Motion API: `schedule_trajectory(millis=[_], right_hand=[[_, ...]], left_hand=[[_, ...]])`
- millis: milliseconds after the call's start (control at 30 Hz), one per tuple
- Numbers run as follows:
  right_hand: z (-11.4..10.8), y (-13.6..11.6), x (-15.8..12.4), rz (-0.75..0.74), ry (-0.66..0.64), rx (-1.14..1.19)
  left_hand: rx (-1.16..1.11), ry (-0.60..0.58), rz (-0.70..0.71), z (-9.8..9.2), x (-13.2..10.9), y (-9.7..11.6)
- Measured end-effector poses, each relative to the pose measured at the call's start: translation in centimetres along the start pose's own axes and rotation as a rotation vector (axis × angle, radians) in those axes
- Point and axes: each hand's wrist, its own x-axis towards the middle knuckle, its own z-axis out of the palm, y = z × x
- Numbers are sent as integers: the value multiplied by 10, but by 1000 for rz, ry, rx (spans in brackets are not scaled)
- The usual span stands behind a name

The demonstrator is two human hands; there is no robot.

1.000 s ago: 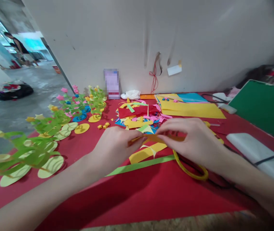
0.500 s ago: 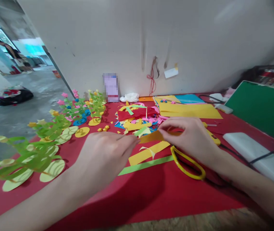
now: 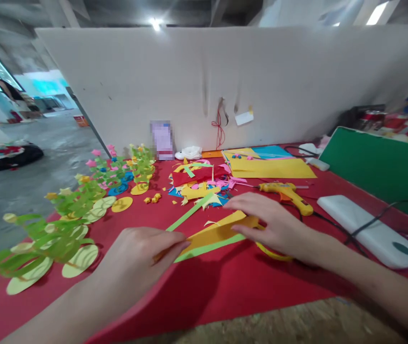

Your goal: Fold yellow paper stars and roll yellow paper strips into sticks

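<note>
An orange-yellow paper strip (image 3: 213, 232) slants above the red tabletop. My left hand (image 3: 146, 253) is closed on its left end, thumb and fingers pinched together. My right hand (image 3: 272, 222) is around the strip's right end, thumb and fingers apart; whether the thumb touches the paper is unclear. Beneath the strip lie a green paper strip (image 3: 207, 249) and a small curled pale scrap (image 3: 211, 223). Yellow-handled scissors (image 3: 273, 253) lie partly hidden under my right hand. Another green strip (image 3: 189, 212) points toward the scrap pile.
Paper flowers on round bases (image 3: 80, 260) line the left side. Coloured scraps (image 3: 200, 191) are heaped at the back, beside yellow sheets (image 3: 272, 168). A yellow glue gun (image 3: 293, 196) and a white power bank-like block (image 3: 369, 229) with cables lie right.
My hands have brought the orange-yellow strip lower and nearer. My right thumb and fingers have parted from their pinch. The view has tilted up, and the glue gun shows more fully.
</note>
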Motion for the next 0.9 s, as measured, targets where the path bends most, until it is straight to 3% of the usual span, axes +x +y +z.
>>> schedule_trajectory(millis=[133,267,333,400,467,500,567,600,667,800,900], right_hand=[[5,-3,-3,-111,-181,110],[-5,11,-16,-40,-204,204],[-10,16,-25,61,-153,246],[-12,16,-34,207,-84,302],[-10,11,-39,366,-38,377],[-7,7,-39,434,-33,419],[3,-4,-38,528,-58,503],[9,-10,-36,556,-86,543],[24,-22,-32,581,-160,615],[44,-37,-27,559,-314,695],[39,-34,-26,537,-339,637]], left_hand=[[-9,-54,-21,0,-4,7],[-112,-55,-182,-7,-10,5],[-335,50,-370,-12,-12,0],[-717,250,-536,-15,-13,-4],[-1105,360,-547,-14,-14,-6],[-1224,271,-484,-11,-14,-5],[-1276,-27,-397,0,-15,1],[-1271,-187,-397,6,-15,6],[-1264,-343,-453,19,-15,17],[-1197,-305,-663,38,-10,32],[-1135,-228,-749,41,-9,30]])
